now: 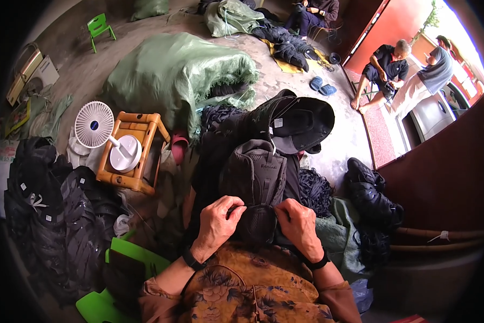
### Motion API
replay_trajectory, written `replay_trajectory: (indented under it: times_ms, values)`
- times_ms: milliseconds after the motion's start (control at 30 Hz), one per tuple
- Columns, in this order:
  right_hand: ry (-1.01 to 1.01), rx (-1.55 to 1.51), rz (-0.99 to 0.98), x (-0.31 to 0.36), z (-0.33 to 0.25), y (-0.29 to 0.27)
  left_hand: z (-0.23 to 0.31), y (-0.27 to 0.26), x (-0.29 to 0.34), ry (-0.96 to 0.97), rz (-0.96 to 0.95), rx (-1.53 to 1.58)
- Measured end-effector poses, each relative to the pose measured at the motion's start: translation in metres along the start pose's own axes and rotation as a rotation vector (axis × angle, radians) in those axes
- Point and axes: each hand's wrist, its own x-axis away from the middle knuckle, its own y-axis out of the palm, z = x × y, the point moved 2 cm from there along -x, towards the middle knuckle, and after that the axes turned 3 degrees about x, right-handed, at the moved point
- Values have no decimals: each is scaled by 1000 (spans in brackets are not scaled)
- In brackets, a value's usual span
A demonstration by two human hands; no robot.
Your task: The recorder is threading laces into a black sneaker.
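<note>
Dark bag just ahead of flowered top, long axis pointing away from it. Left hand and right hand, equally near, pinch opposite edges toward near end; most of bag beyond fingers.

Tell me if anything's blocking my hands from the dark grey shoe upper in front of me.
Nothing visible does: your left hand and right hand are at opposite sides of the dark grey shoe upper, with no other thing between. The black shoe upper lies beyond it, out of the way.
</note>
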Motion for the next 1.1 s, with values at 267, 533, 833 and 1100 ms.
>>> replay_trajectory:
  times_ms: [267,533,833,1100]
  values:
    - [-586,724,90,-5,-28,-10,-1,-1,2,5,10,-56]
    - [-743,1108,-242,-20,-49,-3,4,-7,-1,66,-13,-116]
    - [-269,239,-517,-45,-2,-11,11,1,-6,131,-23,-292]
    - [164,-332,-205,-5,18,7,32,14,-8,304,-94,-681]
